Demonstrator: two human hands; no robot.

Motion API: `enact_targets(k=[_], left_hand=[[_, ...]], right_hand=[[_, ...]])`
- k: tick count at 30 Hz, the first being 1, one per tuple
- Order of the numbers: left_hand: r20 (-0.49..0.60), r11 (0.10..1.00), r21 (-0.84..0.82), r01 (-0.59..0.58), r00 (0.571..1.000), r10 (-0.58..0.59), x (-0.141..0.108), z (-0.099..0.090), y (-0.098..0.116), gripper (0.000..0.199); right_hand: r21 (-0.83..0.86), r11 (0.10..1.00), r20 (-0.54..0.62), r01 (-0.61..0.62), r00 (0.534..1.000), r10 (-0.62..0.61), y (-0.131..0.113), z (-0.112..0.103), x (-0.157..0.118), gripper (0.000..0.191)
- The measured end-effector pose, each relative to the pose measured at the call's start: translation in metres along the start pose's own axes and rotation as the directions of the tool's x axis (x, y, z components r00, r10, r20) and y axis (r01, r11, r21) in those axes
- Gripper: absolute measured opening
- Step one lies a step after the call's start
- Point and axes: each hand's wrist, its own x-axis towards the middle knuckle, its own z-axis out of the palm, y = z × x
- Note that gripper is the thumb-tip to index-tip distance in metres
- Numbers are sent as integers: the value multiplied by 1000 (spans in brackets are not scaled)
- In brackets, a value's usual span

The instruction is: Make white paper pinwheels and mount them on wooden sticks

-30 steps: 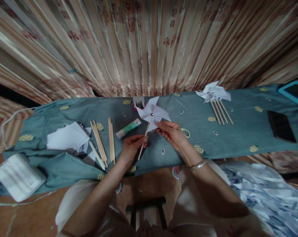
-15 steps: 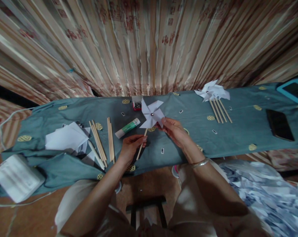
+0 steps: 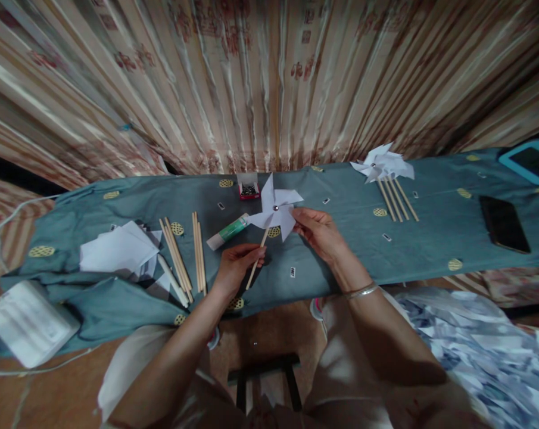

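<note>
A white paper pinwheel [image 3: 269,215] with a shiny pin at its centre is held over the table, tilted on its thin wooden stick. My left hand [image 3: 239,268] is closed, pinching that stick below the blades. At the pinwheel's right side, my right hand [image 3: 319,235] has thumb and fingertips together at the edge of a blade. Behind the pinwheel stands a small open red box [image 3: 249,189] of dark metal pins. A green and white glue stick [image 3: 228,231] lies just left of the blades. Several wooden sticks [image 3: 199,253] lie left of my left hand.
White paper sheets [image 3: 117,247] are stacked at the left, near a white box-shaped device [image 3: 30,322] with a cable. Several finished pinwheels [image 3: 389,165] lie at the back right. A dark phone [image 3: 504,223] and a blue-framed tablet [image 3: 530,161] rest farther right. Paper pieces [image 3: 483,351] fill a bag below.
The pinwheel's blades have turned about the pin, and more of the red box shows. My right hand has shifted slightly at the blade edge; my left hand keeps its hold.
</note>
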Motion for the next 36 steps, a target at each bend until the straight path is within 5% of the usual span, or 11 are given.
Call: enact_targets(k=[26, 36], left_hand=[[-18, 1000, -1, 1, 1000, -1, 0, 0, -1, 46], [4, 990, -137, 34, 999, -34, 3, -3, -1, 46]], right_hand=[[-82, 997, 23, 9, 1000, -7, 8, 6, -2, 41], [-177, 984, 157, -6, 987, 34, 14, 11, -10, 49]])
